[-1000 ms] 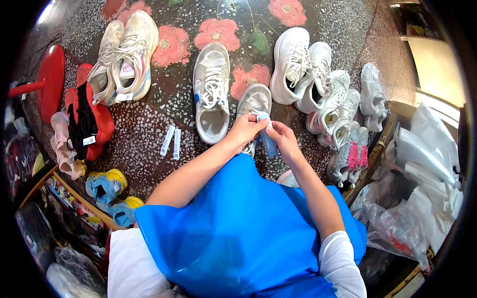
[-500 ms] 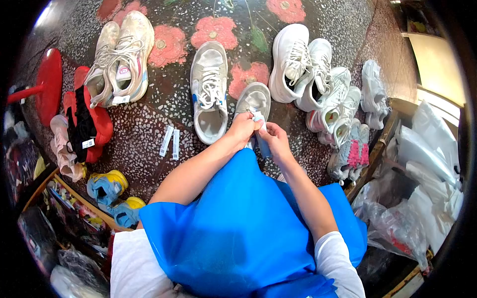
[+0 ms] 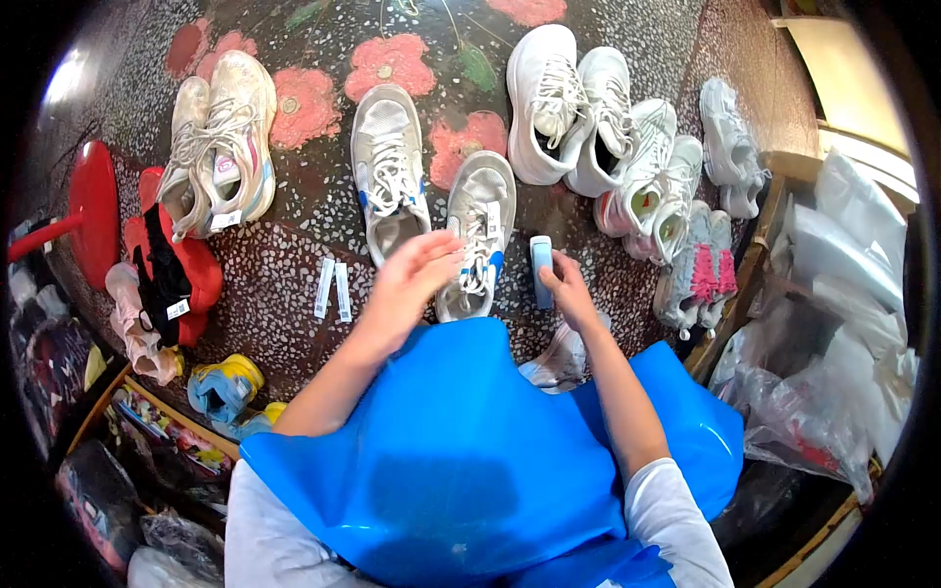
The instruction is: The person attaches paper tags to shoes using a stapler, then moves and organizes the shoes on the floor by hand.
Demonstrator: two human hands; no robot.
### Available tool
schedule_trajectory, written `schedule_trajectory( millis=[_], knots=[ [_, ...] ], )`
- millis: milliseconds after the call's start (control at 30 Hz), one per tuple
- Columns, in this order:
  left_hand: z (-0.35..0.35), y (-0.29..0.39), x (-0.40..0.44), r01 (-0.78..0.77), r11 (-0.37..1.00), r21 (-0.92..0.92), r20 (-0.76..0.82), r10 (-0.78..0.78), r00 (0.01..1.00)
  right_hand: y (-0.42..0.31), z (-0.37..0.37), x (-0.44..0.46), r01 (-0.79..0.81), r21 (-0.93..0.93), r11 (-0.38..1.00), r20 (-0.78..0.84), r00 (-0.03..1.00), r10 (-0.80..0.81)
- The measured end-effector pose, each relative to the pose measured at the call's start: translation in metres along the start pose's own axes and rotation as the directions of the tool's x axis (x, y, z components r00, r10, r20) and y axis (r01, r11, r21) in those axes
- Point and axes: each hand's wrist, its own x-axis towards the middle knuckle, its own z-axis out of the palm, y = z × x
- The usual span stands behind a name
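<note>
Speckled stone floor (image 3: 245, 309), decorated with red flower shapes (image 3: 387, 64), serves as the work surface. Along its right side runs a wooden edge (image 3: 750, 260), beyond which crumpled plastic bags (image 3: 833, 367) are piled. At the far left, a red round object (image 3: 95, 216) stands near a pair of red and black shoes (image 3: 204, 265). Pale, stained shoes (image 3: 247, 118) are set farther forward; white shoes (image 3: 539, 98) and grey shoes with pink laces (image 3: 703, 269) are set out on the right.

Work is centred on a grey-white shoe (image 3: 483, 181), placed upright in front of the blue apron (image 3: 441, 441). Its matching shoe (image 3: 386, 127) is positioned just to the left, slightly forward. A small white label (image 3: 493, 218) is seen at the laces of the nearer shoe; whether it is firmly fixed cannot be told. Two paper strips (image 3: 324, 287) (image 3: 343, 292) lie side by side on the floor.

The left hand (image 3: 417, 279) is open and empty, with fingers extended beside the labelled shoe. The right hand (image 3: 569, 289) is closed on a light blue tool (image 3: 541, 272), held upright and apart from the shoe.

Label attachment is judged to be the step in hand. Clearance from the loose laces is required for any hand movement.
</note>
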Motion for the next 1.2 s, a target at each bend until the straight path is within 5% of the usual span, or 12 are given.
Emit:
schedule_trajectory(
  millis=[200,333,367,400,567,667,767,1067,1133,1200],
  knots=[
    [-0.123,-0.01,-0.055,-0.099,0.91,0.404,-0.457,0.294,0.84,0.01,-0.01,-0.006,-0.055,-0.032,0.998,0.03,0.998,0.056],
    [-0.204,-0.074,-0.074,0.242,0.583,0.776,-0.527,0.388,0.756,0.009,-0.007,-0.004,0.013,0.061,0.998,0.002,1.0,-0.013],
    [-0.21,-0.086,-0.075,0.204,0.466,0.861,-0.438,0.473,0.764,0.021,-0.007,0.0,0.006,-0.014,1.0,-0.027,1.0,-0.006],
    [-0.174,-0.063,-0.07,0.372,0.517,0.771,-0.587,0.349,0.73,0.006,-0.008,-0.006,-0.007,-0.04,0.999,-0.027,1.0,0.006],
    [-0.166,-0.069,-0.05,0.327,0.353,0.877,-0.478,0.556,0.68,0.007,-0.019,-0.003,0.016,-0.103,0.995,-0.039,0.999,-0.02],
    [-0.176,-0.074,-0.045,0.348,0.293,0.891,-0.455,0.551,0.7,0.009,-0.024,-0.001,0.005,-0.067,0.998,-0.037,0.999,-0.008],
    [-0.182,-0.073,-0.044,0.329,0.354,0.875,-0.478,0.535,0.696,-0.005,-0.026,-0.006,0.124,-0.28,0.952,-0.165,0.971,-0.175],
    [-0.187,-0.066,-0.051,0.372,0.344,0.862,-0.505,0.517,0.691,-0.045,-0.027,-0.008,0.242,-0.286,0.927,-0.231,0.922,-0.311],
    [-0.177,-0.073,-0.058,0.253,0.323,0.912,-0.403,0.593,0.697,-0.047,-0.026,-0.008,0.253,-0.326,0.911,-0.222,0.916,-0.334],
    [-0.162,-0.088,-0.06,0.26,0.408,0.875,-0.465,0.563,0.683,-0.048,-0.024,-0.009,0.285,-0.348,0.893,-0.223,0.9,-0.375]
  ],
)
